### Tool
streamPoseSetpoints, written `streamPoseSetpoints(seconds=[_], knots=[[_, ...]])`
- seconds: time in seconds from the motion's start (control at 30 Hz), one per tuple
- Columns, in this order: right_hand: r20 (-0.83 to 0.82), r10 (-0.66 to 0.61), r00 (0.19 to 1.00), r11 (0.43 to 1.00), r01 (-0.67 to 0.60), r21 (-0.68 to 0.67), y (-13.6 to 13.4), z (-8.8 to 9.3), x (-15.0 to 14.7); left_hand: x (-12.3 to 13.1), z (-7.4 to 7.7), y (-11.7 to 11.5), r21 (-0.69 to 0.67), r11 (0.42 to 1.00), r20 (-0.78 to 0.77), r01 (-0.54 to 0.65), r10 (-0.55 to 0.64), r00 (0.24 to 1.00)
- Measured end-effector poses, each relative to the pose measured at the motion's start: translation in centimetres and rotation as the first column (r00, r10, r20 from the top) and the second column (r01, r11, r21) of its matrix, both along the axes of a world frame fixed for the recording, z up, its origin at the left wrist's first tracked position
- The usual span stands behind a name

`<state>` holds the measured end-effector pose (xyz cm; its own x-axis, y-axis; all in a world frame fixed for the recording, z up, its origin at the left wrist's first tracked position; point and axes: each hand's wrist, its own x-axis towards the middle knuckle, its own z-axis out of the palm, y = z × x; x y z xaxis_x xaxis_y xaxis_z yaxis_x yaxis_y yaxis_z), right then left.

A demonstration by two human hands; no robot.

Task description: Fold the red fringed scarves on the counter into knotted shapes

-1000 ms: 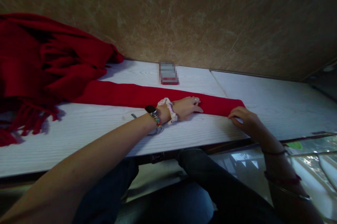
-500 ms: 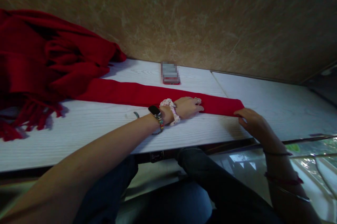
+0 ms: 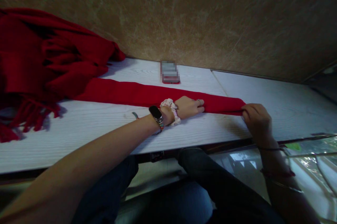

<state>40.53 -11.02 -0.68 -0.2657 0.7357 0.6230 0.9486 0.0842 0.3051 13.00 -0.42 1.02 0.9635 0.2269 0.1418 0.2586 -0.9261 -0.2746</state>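
Note:
A long red scarf (image 3: pixel 118 90) lies as a narrow folded strip across a white wood-grain surface. Its left part is bunched into a loose heap with fringe. My left hand (image 3: pixel 188 107) rests on the strip near its lower edge, its fingers curled and closed on the cloth; the fingertips are partly hidden. At the strip's right end, my right hand (image 3: pixel 256 118) pinches the corner between thumb and fingers. A small fold opens at the edge beside that pinch.
A phone-like object (image 3: pixel 170 72), its face pixelated, lies behind the strip. The white surface (image 3: pixel 105 122) meets a brown marbled wall (image 3: pixel 184 17) at the back. Its front edge runs above my legs (image 3: pixel 168 199). A glossy floor shows at lower right.
My right hand has shifted slightly up and rightward, with its fingers more closed on the corner, and that end's edge has lifted into a fold. My left hand stays nearly in place.

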Motion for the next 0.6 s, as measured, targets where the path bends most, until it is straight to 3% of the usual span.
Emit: streamPoseSetpoints(seconds=[0.2,0.37,0.47,0.6], knots=[[0.053,-0.020,0.998,0.985,0.029,-0.171,0.4,-0.2,0.1,0.2,0.1,0.0,-0.058,0.998,-0.006,0.012,-0.012,1.000],[0.068,-0.110,0.992,0.989,0.116,-0.092,0.6,0.6,-0.2,0.3,0.0,0.1,-0.245,0.968,0.111,-0.048,0.077,0.991],[0.029,-0.135,0.990,0.989,0.136,-0.056,0.7,0.7,-0.2,0.4,0.4,0.0,-0.378,0.917,0.079,-0.130,0.172,0.982],[0.053,-0.114,0.992,0.961,0.124,-0.248,0.8,0.1,0.0,0.5,0.9,-0.3,-0.531,0.795,-0.050,-0.293,0.316,0.947]])
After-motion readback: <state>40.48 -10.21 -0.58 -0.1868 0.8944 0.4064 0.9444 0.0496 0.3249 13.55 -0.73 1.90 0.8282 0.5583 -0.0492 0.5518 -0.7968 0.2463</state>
